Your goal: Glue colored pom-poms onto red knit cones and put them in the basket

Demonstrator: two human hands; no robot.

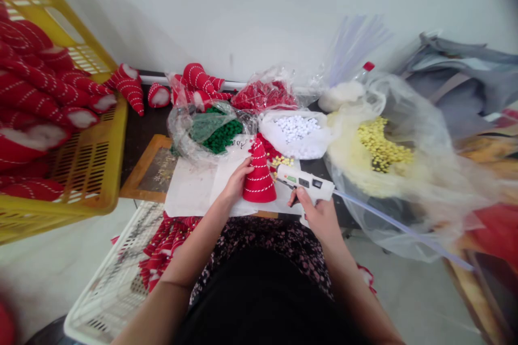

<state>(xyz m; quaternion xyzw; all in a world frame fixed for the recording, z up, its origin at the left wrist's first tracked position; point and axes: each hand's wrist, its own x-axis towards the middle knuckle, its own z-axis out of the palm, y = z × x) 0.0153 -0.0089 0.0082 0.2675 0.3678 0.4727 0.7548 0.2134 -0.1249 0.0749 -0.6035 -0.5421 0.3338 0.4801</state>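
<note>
My left hand (238, 179) grips a red felt cone (259, 178) with white dashed stitching by its left side, tip upward. In my right hand (318, 210) is a white glue gun (305, 182), its nozzle close to the cone's right side. A long translucent glue stick (404, 228) sticks out of the gun's back end. Under the cone lie white paper sheets (190, 186). Small yellow pompoms (282, 160) and some red ones sit just behind the nozzle. Whether the nozzle touches the cone, I cannot tell.
Bags of green pompoms (222, 133), white pompoms (297, 128), red pieces (265, 96) and yellow pompoms (382, 145) line the table's back and right. A yellow crate (115, 172) of red stuffed cones stands left. Below is a white basket (95, 296) with decorated cones. Spare glue sticks (356, 46) lean at the wall.
</note>
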